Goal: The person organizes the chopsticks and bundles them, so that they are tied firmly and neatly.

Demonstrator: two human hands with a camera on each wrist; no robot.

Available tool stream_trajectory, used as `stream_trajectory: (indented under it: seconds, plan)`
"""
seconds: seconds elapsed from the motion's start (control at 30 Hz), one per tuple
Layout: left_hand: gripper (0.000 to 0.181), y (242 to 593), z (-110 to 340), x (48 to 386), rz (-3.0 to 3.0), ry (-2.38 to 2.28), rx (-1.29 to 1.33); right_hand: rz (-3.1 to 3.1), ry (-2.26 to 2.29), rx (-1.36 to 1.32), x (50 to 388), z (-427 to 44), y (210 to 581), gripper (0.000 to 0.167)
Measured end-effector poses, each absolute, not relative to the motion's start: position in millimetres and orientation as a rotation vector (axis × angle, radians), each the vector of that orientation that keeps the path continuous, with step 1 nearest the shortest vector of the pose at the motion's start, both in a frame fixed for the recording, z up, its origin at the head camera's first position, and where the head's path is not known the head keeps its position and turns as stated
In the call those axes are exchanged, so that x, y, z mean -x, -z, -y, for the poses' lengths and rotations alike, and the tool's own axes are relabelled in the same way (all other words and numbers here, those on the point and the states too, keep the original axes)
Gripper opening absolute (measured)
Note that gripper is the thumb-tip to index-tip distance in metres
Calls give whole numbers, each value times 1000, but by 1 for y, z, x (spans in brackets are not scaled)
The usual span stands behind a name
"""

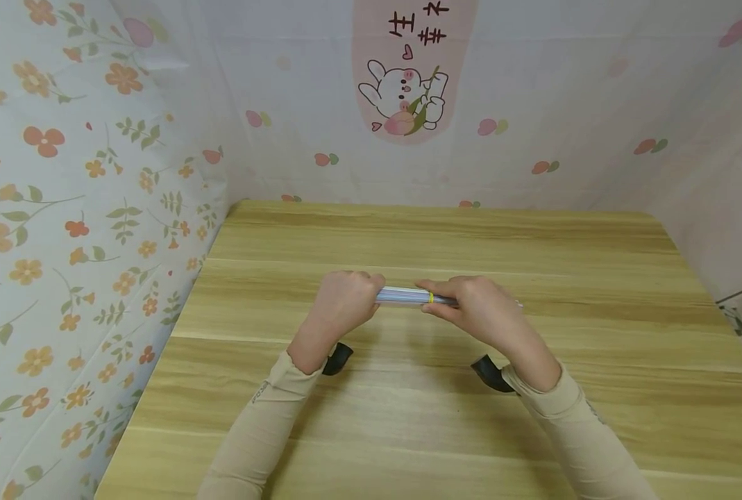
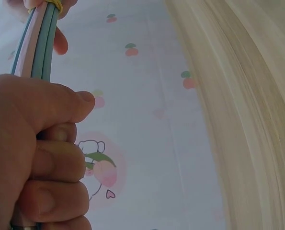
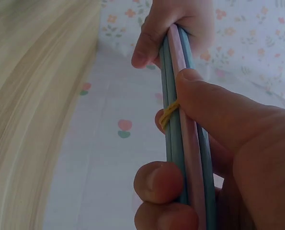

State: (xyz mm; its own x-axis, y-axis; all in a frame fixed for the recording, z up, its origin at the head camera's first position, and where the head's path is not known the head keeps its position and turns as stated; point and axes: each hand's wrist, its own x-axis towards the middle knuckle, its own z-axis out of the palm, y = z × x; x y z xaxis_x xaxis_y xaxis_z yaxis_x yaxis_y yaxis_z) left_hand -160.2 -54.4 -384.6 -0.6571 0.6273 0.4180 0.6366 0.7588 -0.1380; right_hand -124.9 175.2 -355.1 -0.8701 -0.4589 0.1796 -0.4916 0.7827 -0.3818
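A bundle of slim pastel pencils (image 1: pixel 403 296), blue-green and pink in the wrist views, is held level above the table. A yellow rubber band (image 3: pixel 169 115) is wound around it. My left hand (image 1: pixel 348 300) grips one end, its fingers (image 2: pixel 61 158) curled round the pencils and hiding most of that part. On the other side, my right hand (image 1: pixel 479 309) holds the bundle close to the band. The right thumb (image 3: pixel 199 96) lies along the pencils beside the band, while other fingers wrap underneath.
The wood-grain table (image 1: pixel 402 430) spreads below both hands. A white cloth with fruit prints and a rabbit picture (image 1: pixel 408 97) hangs behind it. Flowered cloth (image 1: pixel 83 243) covers the left side. Black curved pieces (image 1: pixel 492 373) stick out at both wrists.
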Motion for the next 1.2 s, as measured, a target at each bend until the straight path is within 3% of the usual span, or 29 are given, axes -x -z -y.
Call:
stream_trajectory:
  seconds: [0.33, 0.8, 1.2]
  plan:
    - [15, 383, 52, 161, 2511, 18, 961, 2812, -496, -777, 126, -172, 358, 53]
    - [21, 382, 49, 161, 2519, 46, 951, 2803, -526, -806, 126, -176, 356, 51]
    - [25, 383, 50, 160, 2477, 65, 956, 2895, -574, -720, 122, -191, 348, 35]
